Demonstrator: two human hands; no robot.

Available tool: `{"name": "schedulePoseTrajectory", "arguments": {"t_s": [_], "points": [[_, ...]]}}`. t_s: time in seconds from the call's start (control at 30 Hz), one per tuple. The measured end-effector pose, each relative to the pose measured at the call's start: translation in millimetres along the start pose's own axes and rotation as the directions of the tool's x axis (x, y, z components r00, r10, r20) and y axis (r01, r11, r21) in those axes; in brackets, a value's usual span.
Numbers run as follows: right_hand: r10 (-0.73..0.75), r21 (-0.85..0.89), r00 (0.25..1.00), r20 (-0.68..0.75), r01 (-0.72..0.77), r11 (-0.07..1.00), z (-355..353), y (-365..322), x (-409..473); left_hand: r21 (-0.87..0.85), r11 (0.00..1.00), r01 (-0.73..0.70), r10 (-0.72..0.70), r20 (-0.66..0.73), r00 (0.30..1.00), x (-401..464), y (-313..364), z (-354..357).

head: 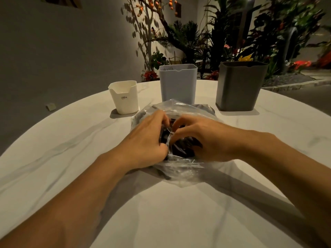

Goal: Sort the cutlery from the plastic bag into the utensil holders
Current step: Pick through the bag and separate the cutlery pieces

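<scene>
From the head view, a clear plastic bag point(179, 169) lies on the pale marbled surface point(71, 149) with dark cutlery point(180, 145) visible through its mouth. The left hand point(145, 138) and right hand point(202, 136) both have their fingers curled on the bag's opening, pinching the film. Beyond the bag stand three utensil holders in a row: a white holder point(124, 97) on the left, a light grey holder point(178, 83) in the middle, and a dark grey holder point(240, 86) on the right. Plants point(223, 33) fill the background.
</scene>
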State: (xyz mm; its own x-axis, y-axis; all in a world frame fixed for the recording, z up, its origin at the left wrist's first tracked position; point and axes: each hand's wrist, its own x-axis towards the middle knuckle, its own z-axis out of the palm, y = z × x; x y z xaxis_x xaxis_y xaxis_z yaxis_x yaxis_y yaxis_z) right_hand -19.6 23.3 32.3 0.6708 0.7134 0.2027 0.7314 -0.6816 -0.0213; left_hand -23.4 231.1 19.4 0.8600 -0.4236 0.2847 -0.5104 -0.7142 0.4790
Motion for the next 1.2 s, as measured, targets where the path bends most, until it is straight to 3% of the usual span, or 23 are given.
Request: {"name": "schedulePoseTrajectory", "arguments": {"t_s": [0.23,0.47,0.57,0.7,0.8,0.93,1.0,1.2], "points": [[-0.103,-0.172,0.990,-0.092,0.086,0.981,6.5,-9.1,-5.1,-0.117,0.993,-0.010,-0.024,-0.279,0.960,-4.3,1.8,6.4],[-0.090,-0.140,0.980,-0.176,0.066,0.988,16.7,-13.6,-10.0,-0.033,0.999,-0.037,0.027,-0.246,0.969,-9.0,5.4,5.2],[0.063,0.049,0.969,-0.241,-0.053,0.997,17.6,-9.4,-10.7,-0.023,0.999,-0.039,0.032,-0.246,0.969,-9.2,6.4,2.9],[0.258,0.158,0.951,-0.173,-0.232,0.960,13.8,-8.3,-13.0,-0.009,1.000,-0.028,0.025,-0.218,0.976,-8.6,5.7,1.4],[0.373,0.129,0.911,-0.177,-0.355,0.926,11.4,-18.6,-12.3,0.017,1.000,-0.008,0.012,-0.216,0.976,-8.5,5.6,1.7],[0.503,-0.049,0.832,-0.232,-0.527,0.848,21.9,-42.5,5.7,0.054,0.998,0.019,-0.001,-0.318,0.948,-6.8,6.2,3.7],[0.518,-0.077,0.817,-0.253,-0.551,0.831,25.7,-47.7,15.6,0.039,0.998,0.042,-0.026,-0.359,0.933,-6.5,6.3,5.3],[0.545,0.156,0.819,-0.179,-0.523,0.838,17.3,-31.6,12.1,0.008,0.999,0.039,-0.034,-0.342,0.939,-7.6,6.8,4.5]]}}
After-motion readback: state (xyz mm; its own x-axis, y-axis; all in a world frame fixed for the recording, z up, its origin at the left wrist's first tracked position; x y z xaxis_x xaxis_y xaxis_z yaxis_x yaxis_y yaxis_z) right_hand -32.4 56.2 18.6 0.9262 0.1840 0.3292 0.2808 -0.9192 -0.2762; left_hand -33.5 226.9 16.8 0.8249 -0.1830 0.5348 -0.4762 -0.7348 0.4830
